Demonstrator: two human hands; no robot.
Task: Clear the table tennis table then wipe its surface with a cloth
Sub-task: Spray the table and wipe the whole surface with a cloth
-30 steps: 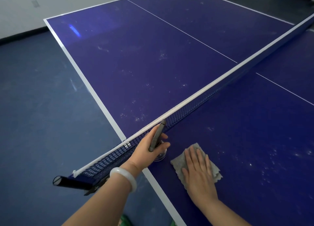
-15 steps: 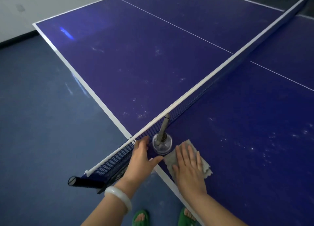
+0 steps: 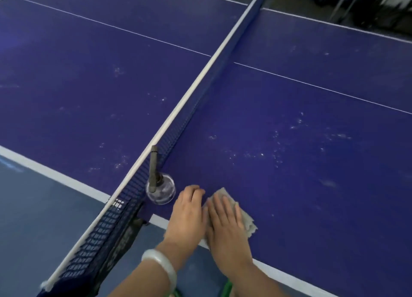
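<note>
1. Dusty, white-speckled purple tabletop (image 3: 289,122) with white lines filled the view, split by a dark net (image 3: 178,127).
2. Right hand (image 3: 225,225) lay flat, fingers straight, pressing a crumpled grey cloth (image 3: 245,221) near the tabletop's near edge.
3. Left hand (image 3: 187,216) rested just beside it, fingers relaxed, holding nothing.
4. Beside the net stood a clear round glass bottle with a grey stick (image 3: 159,185).

Both forearms are bare, with no sleeves reaching into view. The left hand (image 3: 187,216) has a smooth, pale whitish bangle (image 3: 161,266) round its wrist, thick and rounded, with a glossy, slightly translucent look. The right hand (image 3: 225,227) wears nothing on wrist or fingers. Below the arms, slivers of green footwear (image 3: 226,287) show at the frame's bottom edge, blurred.
</note>
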